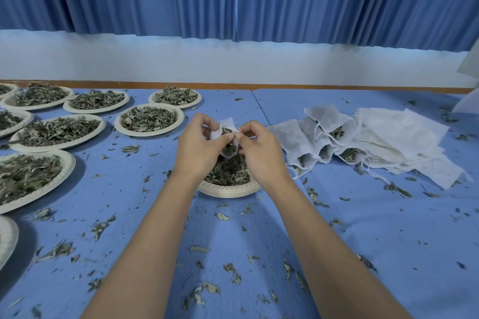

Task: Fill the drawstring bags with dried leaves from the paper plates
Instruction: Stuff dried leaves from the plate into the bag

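Note:
A small white drawstring bag (227, 127) hangs between both hands above a paper plate (228, 190) of dried leaves at the table's middle. My left hand (201, 146) pinches the bag's left rim. My right hand (259, 150) pinches its right rim. The mouth is held apart and dark leaves show inside it. Much of the bag and the plate's far half are hidden behind my hands.
Several paper plates heaped with dried leaves (149, 119) fill the left of the blue table (388, 228). A pile of white bags (363, 142), some with leaves in them, lies at the right. Loose leaves litter the cloth. Blue curtains hang behind.

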A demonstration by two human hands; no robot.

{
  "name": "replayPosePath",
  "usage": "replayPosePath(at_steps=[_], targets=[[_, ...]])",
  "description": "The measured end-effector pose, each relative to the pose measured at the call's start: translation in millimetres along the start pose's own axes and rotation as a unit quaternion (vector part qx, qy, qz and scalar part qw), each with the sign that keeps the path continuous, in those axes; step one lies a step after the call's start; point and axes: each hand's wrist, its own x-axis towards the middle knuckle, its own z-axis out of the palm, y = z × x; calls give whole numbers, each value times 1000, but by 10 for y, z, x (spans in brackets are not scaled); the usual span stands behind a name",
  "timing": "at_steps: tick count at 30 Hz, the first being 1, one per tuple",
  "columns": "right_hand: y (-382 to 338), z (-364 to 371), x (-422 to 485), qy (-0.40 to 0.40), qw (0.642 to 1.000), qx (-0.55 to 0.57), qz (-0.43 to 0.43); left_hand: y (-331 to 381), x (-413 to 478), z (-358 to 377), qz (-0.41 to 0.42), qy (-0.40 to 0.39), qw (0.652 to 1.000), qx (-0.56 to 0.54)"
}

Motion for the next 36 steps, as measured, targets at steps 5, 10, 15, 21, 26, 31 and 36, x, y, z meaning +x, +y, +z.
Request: replayPosePath(at_steps=[5, 10, 15, 21, 26, 31, 36], targets=[[7, -20, 0, 28, 999, 23, 18, 32, 17, 25, 17, 0, 1000, 23], [-31, -39, 17, 18, 999, 33, 19, 27, 5, 46, 23, 30, 998, 44], [-91, -60, -31, -105, 991, 85, 9, 12, 35, 68, 16, 92, 991, 93], [-53, -62, -10, -97, 988, 110, 47, 1, 71, 99, 10, 100, 988, 116], [13, -3, 31, -6, 996, 75, 53, 17, 60, -17, -71, -1, 996, -62], [9, -10, 27, 1, 997, 68, 42, 27, 11, -124, -102, -19, 985, -136], [-26, 23, -11, -44, 999, -18, -26, 99, -51, -133, -91, -47, 982, -160]])
